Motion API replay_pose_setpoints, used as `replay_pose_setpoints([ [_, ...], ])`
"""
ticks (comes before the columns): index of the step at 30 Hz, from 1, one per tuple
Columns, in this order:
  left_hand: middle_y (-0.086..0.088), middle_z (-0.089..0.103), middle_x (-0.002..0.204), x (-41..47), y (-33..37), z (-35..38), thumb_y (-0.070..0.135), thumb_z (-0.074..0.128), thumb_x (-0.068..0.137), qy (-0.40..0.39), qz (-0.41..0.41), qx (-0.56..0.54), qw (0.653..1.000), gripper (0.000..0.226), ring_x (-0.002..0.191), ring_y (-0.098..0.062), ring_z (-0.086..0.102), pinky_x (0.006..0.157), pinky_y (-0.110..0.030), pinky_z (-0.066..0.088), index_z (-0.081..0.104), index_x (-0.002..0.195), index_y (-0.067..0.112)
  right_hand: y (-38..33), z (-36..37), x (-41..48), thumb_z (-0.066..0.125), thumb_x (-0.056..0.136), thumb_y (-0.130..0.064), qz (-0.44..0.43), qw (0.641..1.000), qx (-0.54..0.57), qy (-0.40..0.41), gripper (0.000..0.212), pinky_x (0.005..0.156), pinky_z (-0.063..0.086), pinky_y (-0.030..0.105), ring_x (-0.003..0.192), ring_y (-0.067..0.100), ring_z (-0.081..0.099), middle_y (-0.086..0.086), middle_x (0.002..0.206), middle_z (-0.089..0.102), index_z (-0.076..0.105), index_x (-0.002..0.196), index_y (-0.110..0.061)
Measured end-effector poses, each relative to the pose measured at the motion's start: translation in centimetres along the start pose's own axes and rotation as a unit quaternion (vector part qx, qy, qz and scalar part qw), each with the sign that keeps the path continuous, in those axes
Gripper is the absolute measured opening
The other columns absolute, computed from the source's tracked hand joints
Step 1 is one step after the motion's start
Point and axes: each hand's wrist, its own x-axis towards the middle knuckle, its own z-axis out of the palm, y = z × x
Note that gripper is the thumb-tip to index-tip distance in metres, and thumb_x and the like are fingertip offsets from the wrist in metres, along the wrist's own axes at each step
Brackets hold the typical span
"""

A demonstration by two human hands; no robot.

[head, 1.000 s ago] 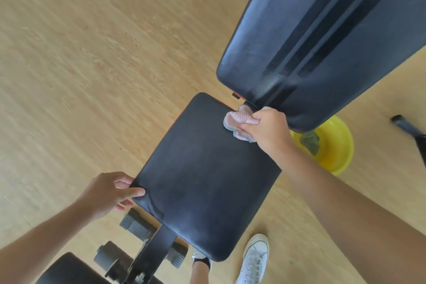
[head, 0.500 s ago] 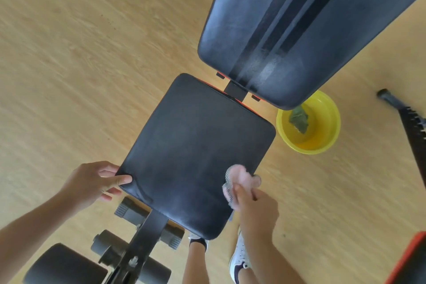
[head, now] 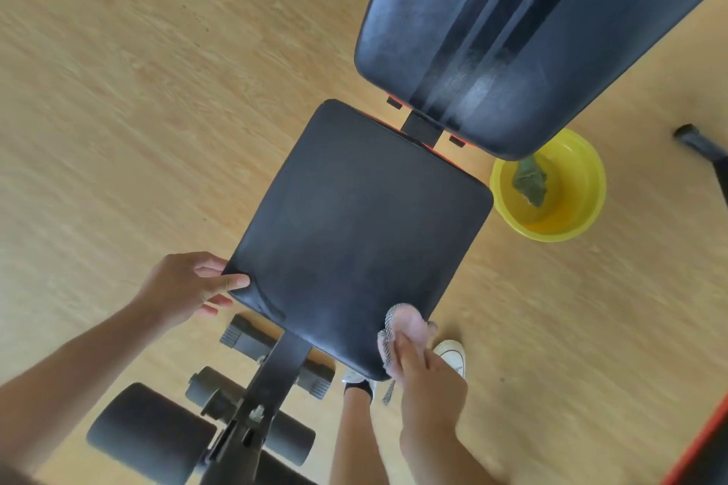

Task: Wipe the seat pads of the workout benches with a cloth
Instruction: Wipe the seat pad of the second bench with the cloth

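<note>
The left hand (head: 189, 287) grips the near left corner of the seat pad (head: 358, 232), thumb on top and fingers curled under the edge. The pad lies between both hands, its long axis running from them up and to the right toward the tilted backrest (head: 532, 31). Below it sit the foam rollers (head: 153, 433). The right hand (head: 425, 374) is closed on a pink cloth (head: 402, 327), pressing it on the pad's near right corner. Beyond that hand, a yellow bowl (head: 583, 217) holding a green rag (head: 530, 181) stands on the wooden floor (head: 118, 91).
</note>
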Motion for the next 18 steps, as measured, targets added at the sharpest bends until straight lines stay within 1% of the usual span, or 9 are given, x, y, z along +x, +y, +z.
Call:
replay_pose_setpoints([
  [2,0.009,0.085,0.084,0.1,-0.1,0.0,0.033,0.092,0.074,0.004,-0.001,0.001,1.000,0.031,0.070,-0.022,0.084,0.058,-0.035,0.066,0.077,0.098,0.020,1.4,0.1,-1.0,0.071,0.097,-0.037,0.026,0.998,0.029,-0.057,0.032,0.046,0.042,0.008,0.046,-0.004,0.056,-0.014,0.053,0.063,0.076,0.076,-0.012],
  [4,0.009,0.085,0.084,0.1,-0.2,-0.1,0.033,0.092,0.075,0.006,-0.004,0.003,1.000,0.029,0.070,-0.022,0.084,0.057,-0.035,0.066,0.078,0.097,0.021,1.7,0.3,-1.9,0.069,0.100,-0.033,0.066,0.991,0.066,-0.097,0.024,0.054,0.050,0.008,0.059,0.003,0.064,-0.009,0.068,0.071,0.074,0.085,-0.015],
  [7,0.010,0.085,0.085,0.0,-0.2,-0.1,0.034,0.092,0.075,0.005,-0.004,0.003,1.000,0.030,0.070,-0.022,0.084,0.057,-0.035,0.065,0.078,0.098,0.022,1.6,2.0,-4.2,0.068,0.102,-0.027,0.119,0.978,0.102,-0.134,0.036,0.065,0.056,0.018,0.059,0.008,0.067,-0.007,0.060,0.071,0.073,0.068,-0.015],
  [9,0.010,0.085,0.085,0.0,-0.3,-0.1,0.035,0.092,0.074,0.008,-0.004,0.001,1.000,0.030,0.070,-0.022,0.084,0.056,-0.034,0.065,0.078,0.098,0.022,0.6,4.3,-5.6,0.068,0.102,-0.026,0.136,0.962,0.152,-0.181,0.043,0.082,0.060,0.036,0.070,0.015,0.069,-0.003,0.068,0.074,0.077,0.060,-0.022],
  [11,0.011,0.085,0.085,0.1,-0.3,0.0,0.035,0.092,0.074,0.010,-0.005,0.002,1.000,0.030,0.069,-0.021,0.084,0.055,-0.033,0.065,0.078,0.097,0.023,-1.3,7.4,-6.8,0.071,0.100,-0.024,0.169,0.943,0.194,-0.213,0.023,0.105,0.053,0.051,0.080,0.022,0.072,0.006,0.085,0.075,0.078,0.080,-0.016],
  [12,0.011,0.085,0.084,0.1,-0.3,0.0,0.035,0.093,0.073,0.010,-0.004,0.006,1.000,0.029,0.069,-0.021,0.084,0.054,-0.033,0.065,0.078,0.096,0.023,-2.2,8.7,-7.1,0.074,0.098,-0.018,0.204,0.920,0.250,-0.222,0.014,0.110,0.050,0.053,0.074,0.022,0.075,0.008,0.085,0.077,0.075,0.089,-0.007],
  [14,0.009,0.085,0.084,0.3,-0.4,0.0,0.035,0.093,0.072,0.015,-0.005,0.010,1.000,0.029,0.067,-0.021,0.084,0.053,-0.034,0.065,0.079,0.094,0.022,-2.5,10.0,-7.4,0.079,0.092,-0.007,0.190,0.899,0.321,-0.231,0.015,0.111,0.051,0.053,0.063,0.021,0.078,0.010,0.076,0.080,0.073,0.102,0.004],
  [16,0.009,0.085,0.084,0.3,-0.4,0.0,0.036,0.093,0.072,0.015,-0.005,0.010,1.000,0.028,0.067,-0.021,0.084,0.054,-0.034,0.065,0.079,0.093,0.023,-2.2,9.9,-6.8,0.077,0.094,-0.006,0.259,0.864,0.383,-0.200,0.022,0.109,0.054,0.050,0.072,0.024,0.079,0.013,0.076,0.081,0.070,0.110,0.008],
  [18,0.011,0.085,0.083,0.1,-0.4,0.0,0.037,0.093,0.072,0.014,-0.003,0.009,1.000,0.028,0.067,-0.020,0.084,0.055,-0.034,0.066,0.078,0.092,0.025,-1.0,8.2,-6.4,0.067,0.103,-0.018,0.233,0.913,0.273,-0.195,0.040,0.115,0.049,0.039,0.098,0.021,0.076,0.005,0.098,0.083,0.062,0.140,-0.003],
])
